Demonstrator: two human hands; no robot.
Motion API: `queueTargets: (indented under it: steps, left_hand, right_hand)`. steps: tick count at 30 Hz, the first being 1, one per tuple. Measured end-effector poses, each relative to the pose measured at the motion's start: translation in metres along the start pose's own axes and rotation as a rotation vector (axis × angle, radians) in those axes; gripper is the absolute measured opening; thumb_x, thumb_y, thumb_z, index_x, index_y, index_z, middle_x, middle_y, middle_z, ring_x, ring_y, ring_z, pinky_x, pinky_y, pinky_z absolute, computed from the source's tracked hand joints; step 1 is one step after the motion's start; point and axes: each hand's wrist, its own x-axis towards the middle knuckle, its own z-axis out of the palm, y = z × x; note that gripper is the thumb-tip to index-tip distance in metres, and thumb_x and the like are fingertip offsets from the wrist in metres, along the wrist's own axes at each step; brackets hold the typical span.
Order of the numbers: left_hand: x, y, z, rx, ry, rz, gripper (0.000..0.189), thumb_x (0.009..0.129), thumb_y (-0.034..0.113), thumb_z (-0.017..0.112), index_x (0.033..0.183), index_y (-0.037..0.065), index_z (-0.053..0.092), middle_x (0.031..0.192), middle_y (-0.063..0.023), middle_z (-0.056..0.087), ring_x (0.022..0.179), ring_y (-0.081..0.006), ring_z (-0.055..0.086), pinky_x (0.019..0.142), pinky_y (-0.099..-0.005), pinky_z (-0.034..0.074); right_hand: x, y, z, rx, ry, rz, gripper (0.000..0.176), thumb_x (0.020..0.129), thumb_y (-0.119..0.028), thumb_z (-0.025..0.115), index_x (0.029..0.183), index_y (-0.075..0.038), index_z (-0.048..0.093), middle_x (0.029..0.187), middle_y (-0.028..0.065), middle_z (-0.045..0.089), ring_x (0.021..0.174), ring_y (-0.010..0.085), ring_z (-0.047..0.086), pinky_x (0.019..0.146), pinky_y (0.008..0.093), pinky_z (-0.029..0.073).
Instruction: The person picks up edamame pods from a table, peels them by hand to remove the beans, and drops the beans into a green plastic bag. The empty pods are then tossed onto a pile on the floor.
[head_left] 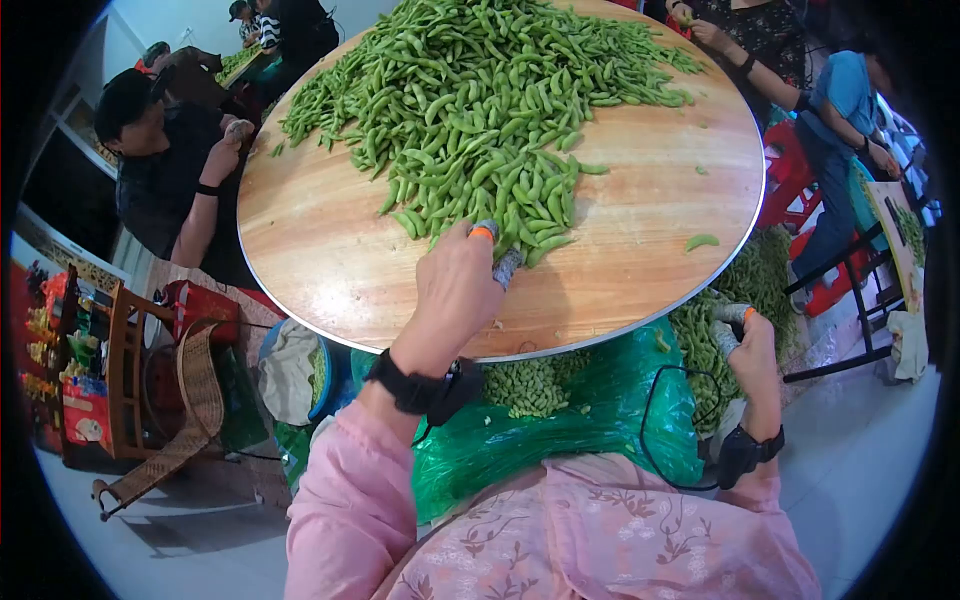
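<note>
1. Wood-grained and smooth, one round table [640, 210] with a thin, pale rim fills the middle of a room with a light, glossy floor [240, 550].
2. Nearest, soft pink clothing [620, 520] printed with leafy sprigs meets one crinkled, shiny green plastic sheet [550, 450] below the table's near edge; one mound of small, pale shelled beans [525, 388] lies on it.
3. Right of that, outside the table's near right edge, the right hand [752, 345] is bent beside one loose floor heap [760, 275] of green pods. Its covered thumb and finger are close together; whether they grip anything, I cannot tell.
4. Over the table's near edge, the left hand [455, 275] reaches the front of the pile, with rough grey wraps on its tips and one orange band. I cannot tell whether its fingers are clamped on a pod.
5. Plump, curved pods [480, 110], too many to count, form one pile from the table's middle to its far edge; one stray pod [702, 242] lies near the right edge.
6. Beyond the left edge sits one person in a dark cap [130, 100]; past the right edge, one in a blue shirt [845, 95].
</note>
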Motion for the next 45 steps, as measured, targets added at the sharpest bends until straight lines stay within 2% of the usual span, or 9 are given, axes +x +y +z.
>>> queueTargets:
  steps: [2, 9, 12, 16, 20, 24, 36, 39, 45]
  left_hand:
    - [0.010, -0.006, 0.009, 0.152, -0.262, -0.029, 0.025, 0.072, 0.023, 0.061, 0.083, 0.001, 0.058, 0.078, -0.0162, 0.057, 0.070, -0.0334, 0.056, 0.061, -0.0406, 0.045]
    - [-0.005, 0.005, -0.004, 0.063, -0.176, 0.017, 0.022, 0.076, 0.019, 0.058, 0.084, -0.002, 0.055, 0.077, -0.0188, 0.057, 0.066, -0.0314, 0.057, 0.059, -0.0367, 0.045]
    - [-0.031, 0.015, -0.010, -0.654, -0.374, -0.167, 0.013, 0.082, 0.004, 0.051, 0.093, -0.003, 0.052, 0.079, -0.0051, 0.058, 0.071, -0.0111, 0.053, 0.064, -0.0234, 0.043]
    - [-0.058, 0.038, -0.022, -0.980, -0.457, -0.158, 0.015, 0.083, 0.003, 0.047, 0.096, -0.003, 0.051, 0.080, -0.0035, 0.055, 0.073, -0.0098, 0.048, 0.066, -0.0230, 0.041]
    - [-0.072, 0.041, -0.018, -0.796, -0.372, -0.030, 0.020, 0.075, 0.005, 0.053, 0.095, 0.003, 0.052, 0.069, -0.0173, 0.055, 0.065, -0.0333, 0.056, 0.057, -0.0347, 0.043]
    - [-0.075, 0.050, -0.024, -0.568, -0.321, 0.063, 0.021, 0.072, 0.006, 0.056, 0.092, 0.005, 0.054, 0.067, -0.0162, 0.054, 0.062, -0.0333, 0.055, 0.054, -0.0379, 0.042]
    - [-0.083, 0.048, -0.018, -0.265, -0.142, 0.243, 0.026, 0.064, 0.005, 0.062, 0.089, 0.005, 0.057, 0.072, -0.0143, 0.057, 0.064, -0.0326, 0.056, 0.052, -0.0370, 0.043]
    - [-0.085, 0.048, -0.015, -0.373, -0.165, 0.214, 0.017, 0.070, 0.007, 0.061, 0.086, 0.004, 0.057, 0.070, -0.0114, 0.057, 0.061, -0.0266, 0.056, 0.052, -0.0333, 0.043]
    - [-0.089, 0.045, -0.010, -1.387, -0.476, -0.282, 0.013, 0.080, 0.011, 0.057, 0.087, 0.001, 0.053, 0.066, -0.0045, 0.053, 0.060, -0.0134, 0.050, 0.056, -0.0263, 0.042]
  right_hand:
    - [0.000, -0.006, -0.001, 0.043, -0.007, 0.031, 0.014, 0.071, 0.002, 0.055, 0.085, 0.005, 0.057, 0.073, 0.0078, 0.060, 0.066, 0.0100, 0.053, 0.062, 0.0233, 0.043]
    - [-0.006, -0.049, 0.026, 0.377, -0.261, -0.081, 0.016, 0.076, -0.001, 0.057, 0.092, 0.002, 0.059, 0.081, 0.0045, 0.061, 0.072, 0.0091, 0.054, 0.066, 0.0239, 0.044]
    - [-0.009, -0.080, 0.046, 0.589, -0.357, -0.132, 0.016, 0.078, -0.004, 0.057, 0.092, 0.001, 0.059, 0.083, 0.0036, 0.062, 0.076, 0.0091, 0.055, 0.068, 0.0239, 0.044]
    - [-0.008, -0.104, 0.069, 0.659, -0.419, -0.144, 0.015, 0.079, -0.005, 0.057, 0.092, 0.002, 0.060, 0.084, 0.0032, 0.061, 0.078, 0.0087, 0.055, 0.070, 0.0229, 0.044]
    - [-0.010, -0.115, 0.067, 0.911, -0.596, -0.045, 0.016, 0.083, -0.007, 0.054, 0.094, 0.002, 0.058, 0.085, 0.0015, 0.060, 0.075, 0.0074, 0.054, 0.068, 0.0213, 0.044]
    - [-0.015, -0.121, 0.069, 0.950, -0.626, 0.086, 0.021, 0.080, -0.020, 0.058, 0.087, 0.000, 0.059, 0.071, -0.0005, 0.056, 0.058, 0.0037, 0.044, 0.053, 0.0169, 0.033]
    - [-0.018, -0.108, 0.077, 0.996, -0.653, 0.059, 0.014, 0.083, -0.010, 0.054, 0.090, 0.001, 0.059, 0.076, -0.0010, 0.057, 0.067, 0.0051, 0.051, 0.060, 0.0195, 0.042]
    - [-0.017, -0.104, 0.083, 0.992, -0.646, 0.030, 0.013, 0.083, -0.010, 0.053, 0.089, 0.001, 0.059, 0.077, -0.0009, 0.058, 0.068, 0.0054, 0.051, 0.061, 0.0198, 0.042]
    - [-0.019, -0.093, 0.096, 1.085, -0.599, -0.076, 0.011, 0.083, -0.008, 0.053, 0.087, 0.001, 0.058, 0.078, 0.0007, 0.059, 0.068, 0.0057, 0.052, 0.061, 0.0204, 0.043]
